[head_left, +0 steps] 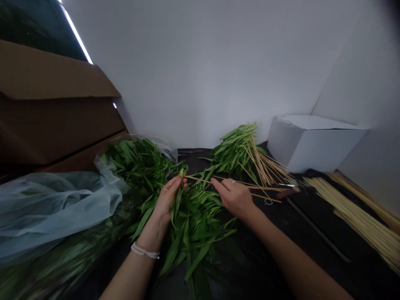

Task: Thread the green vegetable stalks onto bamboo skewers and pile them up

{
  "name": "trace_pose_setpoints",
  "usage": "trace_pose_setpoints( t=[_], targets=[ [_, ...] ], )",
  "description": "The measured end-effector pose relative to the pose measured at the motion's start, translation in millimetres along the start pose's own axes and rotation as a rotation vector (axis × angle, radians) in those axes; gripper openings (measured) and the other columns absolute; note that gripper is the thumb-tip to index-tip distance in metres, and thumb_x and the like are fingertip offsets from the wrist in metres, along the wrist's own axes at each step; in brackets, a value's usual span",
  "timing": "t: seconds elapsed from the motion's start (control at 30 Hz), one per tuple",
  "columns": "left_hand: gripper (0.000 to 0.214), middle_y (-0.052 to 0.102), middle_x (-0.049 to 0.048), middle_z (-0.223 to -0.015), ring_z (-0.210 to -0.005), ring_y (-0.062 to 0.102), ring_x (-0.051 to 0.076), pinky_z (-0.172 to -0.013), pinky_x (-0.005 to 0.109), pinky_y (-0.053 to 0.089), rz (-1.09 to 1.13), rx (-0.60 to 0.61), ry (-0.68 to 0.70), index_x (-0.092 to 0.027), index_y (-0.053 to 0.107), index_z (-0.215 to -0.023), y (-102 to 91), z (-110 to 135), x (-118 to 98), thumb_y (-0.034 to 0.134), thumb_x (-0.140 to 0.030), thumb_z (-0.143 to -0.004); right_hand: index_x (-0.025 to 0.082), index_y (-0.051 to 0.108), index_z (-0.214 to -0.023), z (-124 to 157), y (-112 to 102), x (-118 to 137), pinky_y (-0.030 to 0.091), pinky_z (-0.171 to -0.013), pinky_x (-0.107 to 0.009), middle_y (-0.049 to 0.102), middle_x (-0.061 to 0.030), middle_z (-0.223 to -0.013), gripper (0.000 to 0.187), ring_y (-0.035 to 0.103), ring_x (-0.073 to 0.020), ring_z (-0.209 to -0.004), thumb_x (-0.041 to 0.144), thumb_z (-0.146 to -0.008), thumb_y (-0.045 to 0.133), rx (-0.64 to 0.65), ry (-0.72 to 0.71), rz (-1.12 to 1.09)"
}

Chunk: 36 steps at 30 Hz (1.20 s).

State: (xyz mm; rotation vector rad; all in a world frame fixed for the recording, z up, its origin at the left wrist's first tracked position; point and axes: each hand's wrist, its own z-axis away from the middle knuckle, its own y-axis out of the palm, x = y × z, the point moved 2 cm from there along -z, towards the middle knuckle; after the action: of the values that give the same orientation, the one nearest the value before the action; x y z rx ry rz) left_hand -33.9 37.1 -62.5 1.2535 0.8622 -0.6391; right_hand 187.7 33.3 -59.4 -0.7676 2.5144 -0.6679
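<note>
My left hand is closed round a small bunch of long green leafy stalks, pinching their folded top between thumb and fingers; the leaves trail down toward me over the dark table. My right hand grips a thin bamboo skewer whose tip meets the pinched top of the bunch. A ring shows on one right finger and a pearl bracelet sits on my left wrist.
A heap of loose greens spills from a pale plastic bag at left, below brown cardboard boxes. Skewered greens lie at the back. Piles of bare skewers and a white box stand at right.
</note>
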Motion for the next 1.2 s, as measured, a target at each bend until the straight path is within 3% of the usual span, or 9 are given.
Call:
trace_pose_setpoints(
  t=[0.43, 0.7, 0.97, 1.2],
  targets=[
    [0.028, 0.073, 0.0022, -0.072, -0.060, 0.064, 0.009, -0.059, 0.017, 0.053, -0.017, -0.010, -0.009, -0.012, 0.074, -0.091, 4.7, 4, -2, 0.080, -0.016, -0.065, 0.016, 0.063, -0.119, 1, 2, 3, 0.031, -0.058, -0.029, 0.056, -0.0025, -0.072, 0.037, 0.048, -0.0146, -0.067, 0.008, -0.085, 0.048, 0.018, 0.007, -0.004],
    [0.023, 0.074, 0.0025, -0.068, -0.057, 0.064, 0.009, -0.058, 0.016, 0.052, -0.081, -0.088, 0.017, -0.013, 0.075, -0.081, 3.1, 2, -1, 0.083, -0.012, -0.059, 0.016, 0.063, -0.118, 2, 4, 6, 0.031, -0.058, -0.028, 0.057, -0.0029, -0.072, 0.038, 0.048, -0.0144, -0.067, 0.008, -0.083, 0.050, 0.042, 0.025, -0.005],
    [0.025, 0.071, 0.0003, -0.064, -0.054, 0.063, 0.007, -0.056, 0.015, 0.053, -0.032, 0.010, -0.065, -0.012, 0.075, -0.083, 2.8, 1, 4, 0.083, -0.014, -0.060, 0.015, 0.063, -0.118, 2, 4, 10, 0.032, -0.058, -0.029, 0.057, -0.0031, -0.072, 0.037, 0.048, -0.0145, -0.065, 0.008, -0.085, 0.048, 0.022, 0.022, -0.024],
    [0.024, 0.071, 0.0013, -0.064, -0.055, 0.064, 0.009, -0.056, 0.015, 0.053, -0.077, 0.008, -0.134, -0.013, 0.074, -0.082, -0.4, 1, 3, 0.082, -0.013, -0.060, 0.014, 0.062, -0.119, 5, 7, 13, 0.034, -0.058, -0.028, 0.059, -0.0039, -0.074, 0.037, 0.050, -0.0139, -0.066, 0.008, -0.086, 0.047, 0.035, 0.022, -0.031]
  ],
)
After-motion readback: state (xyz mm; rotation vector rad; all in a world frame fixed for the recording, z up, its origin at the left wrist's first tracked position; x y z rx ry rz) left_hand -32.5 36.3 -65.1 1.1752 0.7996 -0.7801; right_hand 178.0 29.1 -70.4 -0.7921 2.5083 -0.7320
